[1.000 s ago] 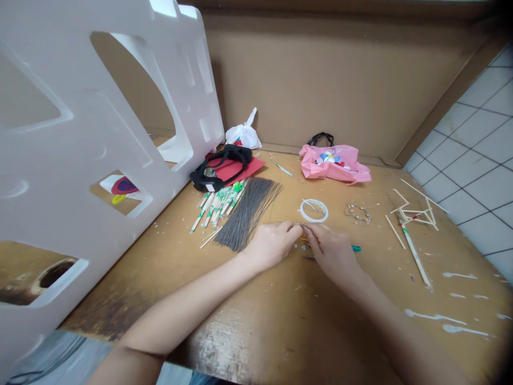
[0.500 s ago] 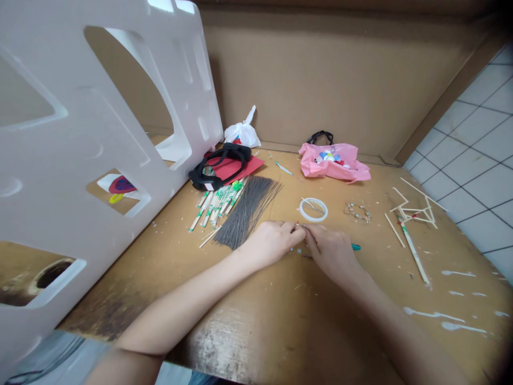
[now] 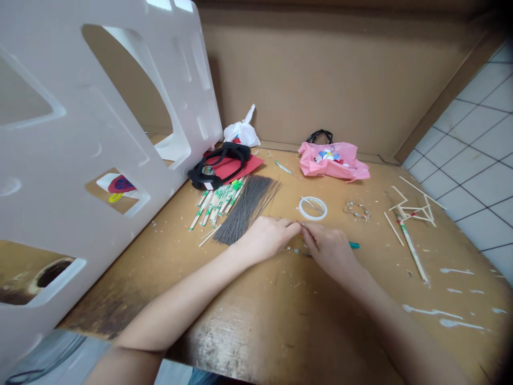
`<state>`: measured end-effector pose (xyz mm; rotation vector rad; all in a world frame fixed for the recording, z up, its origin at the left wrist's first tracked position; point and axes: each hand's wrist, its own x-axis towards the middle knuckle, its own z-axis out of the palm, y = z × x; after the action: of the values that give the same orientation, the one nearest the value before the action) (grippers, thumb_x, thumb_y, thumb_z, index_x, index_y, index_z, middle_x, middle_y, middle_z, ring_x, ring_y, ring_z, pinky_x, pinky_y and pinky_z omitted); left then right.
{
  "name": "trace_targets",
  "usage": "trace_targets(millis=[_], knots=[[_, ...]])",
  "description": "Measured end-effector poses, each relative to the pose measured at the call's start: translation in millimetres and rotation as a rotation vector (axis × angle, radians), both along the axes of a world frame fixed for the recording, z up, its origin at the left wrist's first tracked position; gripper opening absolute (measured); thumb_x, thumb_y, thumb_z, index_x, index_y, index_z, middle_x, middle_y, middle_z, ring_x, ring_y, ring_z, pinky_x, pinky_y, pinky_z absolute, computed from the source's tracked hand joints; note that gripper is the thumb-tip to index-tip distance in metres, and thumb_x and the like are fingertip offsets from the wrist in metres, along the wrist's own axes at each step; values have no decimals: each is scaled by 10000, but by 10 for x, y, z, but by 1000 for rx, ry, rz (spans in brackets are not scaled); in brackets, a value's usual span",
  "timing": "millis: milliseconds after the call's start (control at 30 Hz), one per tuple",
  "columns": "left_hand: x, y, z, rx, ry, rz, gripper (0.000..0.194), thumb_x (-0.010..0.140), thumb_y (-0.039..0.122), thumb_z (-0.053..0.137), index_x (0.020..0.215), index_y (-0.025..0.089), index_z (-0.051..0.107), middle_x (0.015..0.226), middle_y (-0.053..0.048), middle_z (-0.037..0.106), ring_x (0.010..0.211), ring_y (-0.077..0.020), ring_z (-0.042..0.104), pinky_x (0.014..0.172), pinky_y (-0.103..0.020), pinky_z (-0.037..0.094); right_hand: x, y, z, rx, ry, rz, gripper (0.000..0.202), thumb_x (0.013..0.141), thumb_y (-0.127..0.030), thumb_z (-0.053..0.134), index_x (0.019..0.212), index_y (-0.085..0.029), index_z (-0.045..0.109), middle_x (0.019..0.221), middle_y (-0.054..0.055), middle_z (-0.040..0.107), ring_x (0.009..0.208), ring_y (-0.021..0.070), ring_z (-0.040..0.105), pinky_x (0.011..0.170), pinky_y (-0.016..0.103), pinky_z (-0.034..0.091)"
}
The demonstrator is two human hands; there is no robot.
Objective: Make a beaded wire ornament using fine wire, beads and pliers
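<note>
My left hand (image 3: 273, 235) and my right hand (image 3: 329, 245) meet fingertip to fingertip over the middle of the table. Both are closed in a pinch around something tiny; a speck of red and a glint show between the tips, too small to name. Just beyond the fingers lies a white ring-shaped roll (image 3: 313, 208) with a thin metal tool across it. A teal-ended tool (image 3: 353, 245) pokes out from behind my right hand. Left of my left hand spreads a bundle of thin grey wires (image 3: 248, 208). A beaded wire ring (image 3: 356, 211) rests to the right.
A white plastic stool (image 3: 120, 107) lies on its side at the left. Wrapped chopsticks (image 3: 218, 203), a black head strap (image 3: 220, 166) and a white bag (image 3: 242, 132) are behind. A pink bag (image 3: 334, 163) stands at the back, a stick frame (image 3: 414, 214) at the right.
My left hand has shifted slightly, its fingers now lying closer together at the pinch. My right hand stays nearly where it was. The surrounding things have not moved.
</note>
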<state>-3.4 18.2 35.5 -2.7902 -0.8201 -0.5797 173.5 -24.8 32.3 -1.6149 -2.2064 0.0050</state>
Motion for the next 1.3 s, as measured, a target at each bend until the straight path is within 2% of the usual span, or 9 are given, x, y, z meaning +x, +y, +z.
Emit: trace_targets(millis=[167, 367, 533, 700, 833, 967, 1067, 1200, 1300], knots=[[36, -23, -42, -28, -79, 49, 222, 905, 197, 344, 839, 151, 550, 715, -20, 564, 603, -115, 530, 482, -220, 344, 9, 21, 0, -14, 16, -22, 289, 905, -263, 376, 800, -184, 634, 716, 50, 693, 570, 160, 605, 533, 259, 317], [65, -21, -140, 105, -28, -17, 167, 883, 149, 389, 957, 139, 538, 729, -23, 532, 635, -133, 526, 483, -220, 369, 37, 42, 25, -96, 140, 48, 279, 899, -252, 375, 821, -185, 634, 704, 40, 688, 571, 148, 596, 552, 246, 356], [67, -6, -171, 199, 12, -83, 122, 872, 139, 413, 896, 141, 533, 717, -22, 533, 623, -137, 525, 476, -230, 362, 50, 29, 37, -106, 78, 58, 277, 901, -248, 380, 837, -185, 642, 694, 51, 689, 584, 160, 609, 543, 247, 341], [65, -6, -171, 220, 60, -112, 141, 880, 142, 394, 838, 146, 529, 707, -28, 529, 613, -132, 513, 474, -224, 349, 40, 33, 24, -130, -3, 57, 286, 904, -249, 384, 825, -170, 647, 641, 57, 674, 554, 168, 597, 534, 255, 322], [40, 26, -157, 237, 61, -143, 165, 886, 143, 379, 855, 143, 541, 702, -26, 524, 613, -137, 512, 476, -237, 359, 63, 72, 26, -154, 84, 111, 260, 900, -245, 387, 872, -176, 636, 684, 38, 676, 580, 148, 591, 557, 244, 346], [17, 86, -197, 236, -7, -153, 166, 897, 163, 381, 885, 149, 546, 685, -11, 531, 609, -125, 514, 489, -231, 357, 90, 101, 63, -201, 171, 138, 244, 885, -242, 398, 798, -184, 618, 686, 20, 658, 571, 128, 557, 551, 232, 366], [6, 119, -243, 281, -66, -161, 175, 909, 165, 370, 889, 148, 543, 662, -3, 534, 605, -111, 514, 504, -223, 354, 82, 105, 88, -216, 226, 123, 249, 879, -248, 404, 815, -190, 637, 694, 20, 667, 587, 133, 565, 572, 240, 398], [-5, 126, -271, 391, -69, -168, 165, 904, 132, 375, 890, 138, 540, 649, 2, 541, 594, -104, 514, 497, -222, 348, 55, 100, 91, -206, 301, 62, 223, 853, -263, 456, 897, -210, 669, 802, 31, 718, 683, 158, 630, 638, 259, 444], [-13, 128, -272, 414, -73, -156, 169, 912, 136, 365, 889, 146, 532, 639, 7, 535, 600, -101, 518, 492, -221, 352, 53, 97, 77, -216, 318, 31, 213, 845, -279, 472, 861, -214, 674, 770, 31, 722, 656, 165, 634, 615, 265, 450]])
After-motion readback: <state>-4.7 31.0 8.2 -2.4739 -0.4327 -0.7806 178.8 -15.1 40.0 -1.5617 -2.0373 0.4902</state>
